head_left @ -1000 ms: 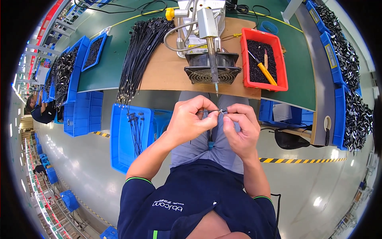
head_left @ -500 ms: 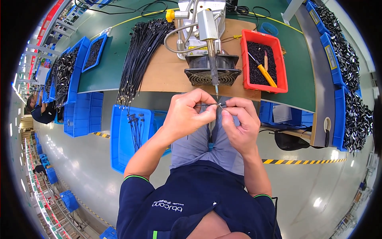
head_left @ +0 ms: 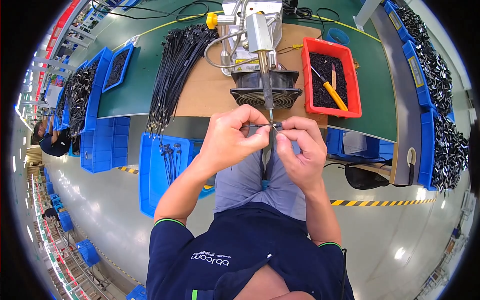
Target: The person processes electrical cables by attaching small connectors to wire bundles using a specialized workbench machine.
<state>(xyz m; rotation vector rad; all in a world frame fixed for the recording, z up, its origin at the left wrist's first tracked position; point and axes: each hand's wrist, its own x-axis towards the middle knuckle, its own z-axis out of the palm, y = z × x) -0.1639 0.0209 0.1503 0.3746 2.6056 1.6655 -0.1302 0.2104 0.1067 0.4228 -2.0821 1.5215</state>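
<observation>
My left hand point(head_left: 232, 142) pinches a thin black cable point(head_left: 259, 125) between thumb and forefinger. Facing it, my right hand point(head_left: 304, 152) grips a small black connector point(head_left: 278, 125), with a thin light wire at its fingertips whose kind is too small to make out. Cable end and connector meet just below the tip of a mounted soldering iron point(head_left: 267, 82); whether the tip touches them I cannot tell. Behind the iron's shaft stands a black fan point(head_left: 245, 96). A thick bundle of black cables point(head_left: 175, 70) lies on the bench, left of the iron.
A red tray point(head_left: 357, 95) of small black parts, with a yellow-handled tool point(head_left: 335, 95) in it, stands right of the iron. Below the bench edge at left, a blue bin point(head_left: 146, 185) holds several cables. Blue bins point(head_left: 426, 145) of parts line the far right.
Both hands have risen slightly toward the iron's tip, carrying the cable and connector. The black connector shows more plainly between my right fingers.
</observation>
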